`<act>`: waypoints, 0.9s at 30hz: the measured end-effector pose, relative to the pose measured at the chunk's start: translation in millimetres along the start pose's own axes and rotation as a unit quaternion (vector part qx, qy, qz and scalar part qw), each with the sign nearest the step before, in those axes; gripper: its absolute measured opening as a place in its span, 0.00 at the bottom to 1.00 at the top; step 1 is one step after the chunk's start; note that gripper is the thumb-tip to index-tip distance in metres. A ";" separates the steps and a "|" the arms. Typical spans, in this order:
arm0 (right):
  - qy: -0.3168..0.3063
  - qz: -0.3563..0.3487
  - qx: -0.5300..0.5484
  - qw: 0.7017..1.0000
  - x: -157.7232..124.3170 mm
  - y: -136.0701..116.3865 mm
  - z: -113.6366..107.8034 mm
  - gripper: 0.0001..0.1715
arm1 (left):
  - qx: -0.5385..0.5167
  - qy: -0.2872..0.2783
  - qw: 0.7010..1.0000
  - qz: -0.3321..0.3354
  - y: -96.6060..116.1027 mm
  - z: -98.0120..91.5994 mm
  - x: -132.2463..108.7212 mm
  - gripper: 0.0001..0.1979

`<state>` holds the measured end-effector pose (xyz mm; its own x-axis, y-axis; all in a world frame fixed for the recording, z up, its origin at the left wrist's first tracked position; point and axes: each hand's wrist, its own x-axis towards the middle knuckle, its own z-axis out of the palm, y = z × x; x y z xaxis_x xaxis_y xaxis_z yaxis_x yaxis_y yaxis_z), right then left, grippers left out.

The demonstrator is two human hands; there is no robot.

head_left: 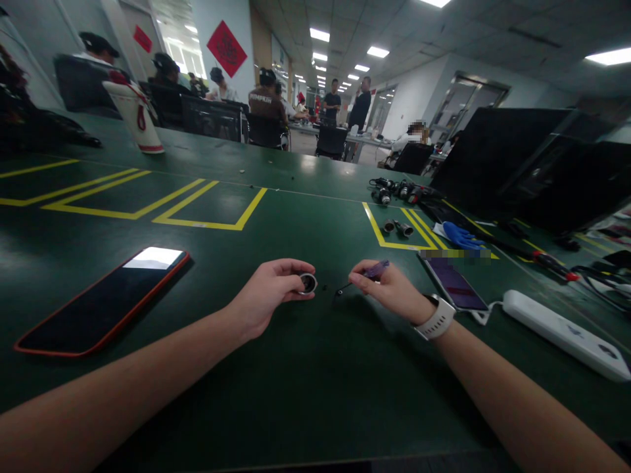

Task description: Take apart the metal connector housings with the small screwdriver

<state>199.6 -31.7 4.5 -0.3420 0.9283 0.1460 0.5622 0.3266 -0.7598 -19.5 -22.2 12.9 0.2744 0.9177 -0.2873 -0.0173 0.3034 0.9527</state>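
Observation:
My left hand (273, 289) grips a round metal connector (308, 283), its open end facing right. In my right hand (382, 286) is a small screwdriver (377, 269) with a purple see-through handle. The screwdriver's thin shaft slants down to the left, and a tiny dark part (339, 292) sits at its tip, touching or just beside it. Another tiny dark piece (325, 287) lies on the green table between my hands. The screwdriver tip and the connector are apart.
Two metal connectors (398, 228) lie inside a yellow-taped box, with cabled connectors (389, 190) behind. A large phone (103, 302) lies left; a smaller phone (456, 282), white power strip (564, 335) and blue glove (461, 235) lie right. A white cup (133, 112) stands far left. People sit beyond.

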 end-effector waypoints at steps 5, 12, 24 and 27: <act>-0.045 -0.002 -0.002 0.999 0.0 -0.8 -0.4 0.11 | 0.004 -0.001 1.000 0.004 -0.8 -0.3 1.3 0.13; -0.113 0.016 0.047 0.992 -1.8 -0.9 -2.0 0.09 | 0.004 -0.014 1.000 0.007 -5.0 -3.9 4.5 0.13; -0.033 -0.005 0.105 0.994 -0.7 -0.3 -0.1 0.21 | 0.002 -0.013 1.000 -0.001 -3.3 -3.1 3.0 0.15; -0.022 0.019 0.116 0.993 0.9 1.7 1.7 0.19 | 0.003 -0.013 1.000 -0.001 -2.9 -3.2 2.8 0.15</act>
<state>199.0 -30.6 2.2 -0.3587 0.9290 0.0907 0.3882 0.2369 -0.8906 -21.8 -19.8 9.0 0.2988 0.9100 -0.2873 -0.0102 0.3041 0.9526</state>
